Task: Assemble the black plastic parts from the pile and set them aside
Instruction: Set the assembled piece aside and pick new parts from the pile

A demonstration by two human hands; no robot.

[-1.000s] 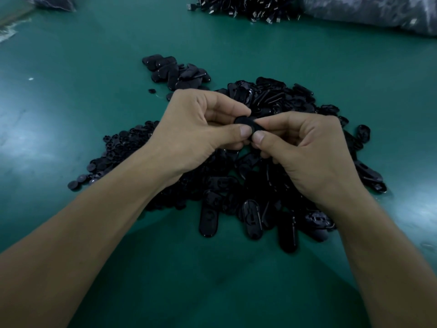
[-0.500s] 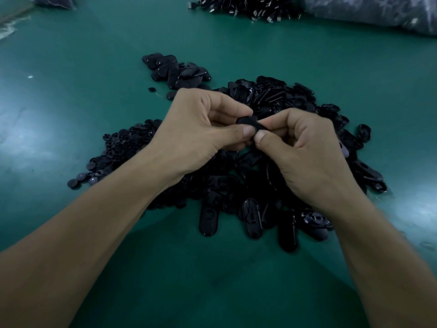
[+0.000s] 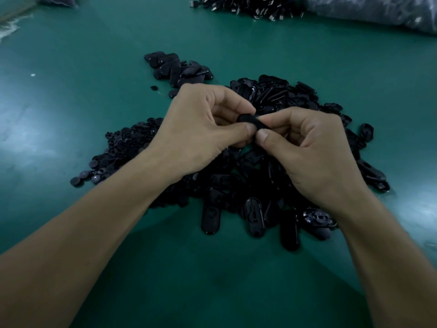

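Between the two hands, from the head view, a small black plastic part [image 3: 250, 120] is held above the middle of the pile. The left hand [image 3: 198, 133] grips it with curled fingers, thumb lying along its near edge and forefinger bent over its far side. The right hand [image 3: 314, 152] pinches the same part from the other end, its thumb tip touching the left thumb tip, its other fingers curled in towards the palm. Most of the part is hidden by the fingers, so I cannot tell its full shape or whether it is one piece or two.

Under and behind both hands lies the main pile of black oval parts [image 3: 283, 98], spreading past the right hand to the right and towards the person below the wrists, where several long oval shells [image 3: 210, 216] lie flat on the green table [image 3: 212, 292]. Under the left wrist and out to its left lies a heap of small round black pieces [image 3: 123, 147], touching the main pile. Beyond the left hand, just apart from the main pile, sits a smaller cluster of smooth black oval pieces [image 3: 179, 69].

Well beyond both hands, at the table's far edge, is another heap of dark parts [image 3: 248, 5], with a grey plastic bag [image 3: 378, 8] to its right.
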